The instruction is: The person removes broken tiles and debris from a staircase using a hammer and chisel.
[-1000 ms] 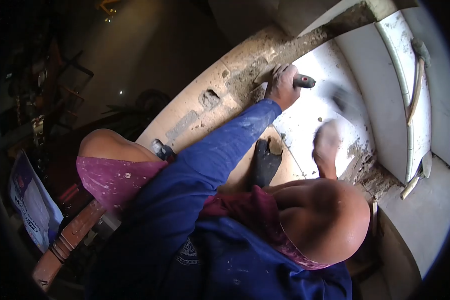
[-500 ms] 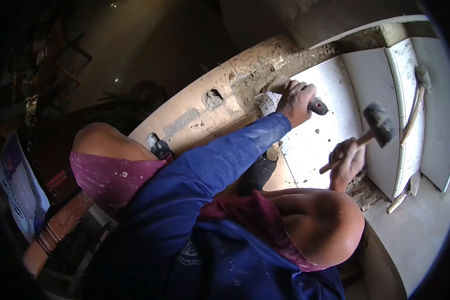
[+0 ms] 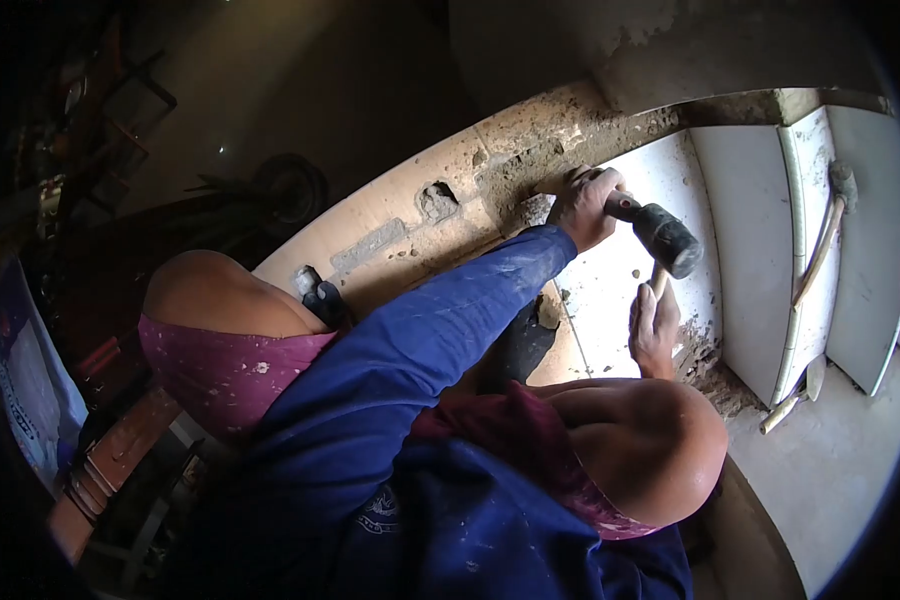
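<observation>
My left hand is closed round a dark-handled chisel, whose far end points at the rough mortar along the edge of the tiles. The hand hides much of the tool. My right hand grips the wooden handle of a rubber mallet. The mallet's black head is right at the butt of the chisel's handle. Beneath both hands lies a white tile, strewn with crumbs of debris.
White steps rise to the right. A hammer with a long wooden handle leans there, and a small wooden-handled tool lies lower down. Broken mortar edges the tiled ledge, which has a hole. My knees flank the workspace.
The mallet has swung left from over the steps to the chisel's handle end, and my right hand moved left with it. My left hand keeps its hold in nearly the same place.
</observation>
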Available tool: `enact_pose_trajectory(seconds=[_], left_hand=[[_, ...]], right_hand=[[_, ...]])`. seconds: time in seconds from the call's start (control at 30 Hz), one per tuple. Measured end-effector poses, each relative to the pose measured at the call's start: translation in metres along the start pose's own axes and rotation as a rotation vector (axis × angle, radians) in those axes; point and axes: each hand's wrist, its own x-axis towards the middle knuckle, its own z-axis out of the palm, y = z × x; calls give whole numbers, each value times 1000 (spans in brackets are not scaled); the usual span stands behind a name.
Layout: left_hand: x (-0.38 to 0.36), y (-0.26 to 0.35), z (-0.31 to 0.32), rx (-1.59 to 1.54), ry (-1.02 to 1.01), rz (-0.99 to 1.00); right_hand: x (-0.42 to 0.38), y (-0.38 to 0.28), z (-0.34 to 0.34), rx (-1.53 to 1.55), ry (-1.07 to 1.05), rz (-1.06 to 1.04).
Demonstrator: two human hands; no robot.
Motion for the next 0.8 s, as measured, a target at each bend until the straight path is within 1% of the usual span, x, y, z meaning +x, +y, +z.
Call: enact_pose_trajectory(seconds=[0.03,0.07,0.13,0.17,0.23,0.27,0.3,0.33,0.4,0.43,0.47,0.53,0.57,0.6,0.67,0.7,0.73,0.77,0.8], left_hand=[[0,-2,-1,51,2,30],[-2,-5,-1,34,-6,-12],[-5,-4,4,-11,-33,-104],[-5,-3,4,8,-59,-118],[-7,-6,5,36,-58,-53],[-3,-11,6,53,-43,-10],[-4,-19,14,-33,-47,-55],[6,-10,4,0,-40,-54],[-2,9,-4,49,-69,-101],[-3,4,-1,96,-72,-57],[-6,1,0,91,-82,-49],[-2,0,0,73,-83,-18],[-2,1,0,107,-116,-63],[0,3,-2,125,-113,-65],[-1,6,0,157,-117,-85],[-1,8,1,170,-112,-79],[-3,8,2,187,-123,-60],[-1,6,1,203,-118,-34],[2,4,-1,224,-107,-13]], right_hand=[[-8,18,-6,127,-52,227],[-11,19,-12,199,55,172],[-8,-23,-15,653,278,-121],[-2,-10,-14,780,197,-184],[0,14,-2,387,59,-215],[5,24,4,-131,7,-172],[1,19,-8,-136,-47,-91],[8,12,-14,118,51,-91],[-5,3,-25,618,246,-14],[3,4,-12,938,344,-319],[1,12,-3,590,275,-234],[3,28,12,-101,83,-153],[-4,34,0,111,-24,194],[-7,33,-8,244,58,208],[-10,33,-14,883,132,-121],[-9,12,6,986,285,-129],[-10,35,22,437,302,-96],[-11,55,18,251,202,-27],[-5,51,14,67,96,40]])
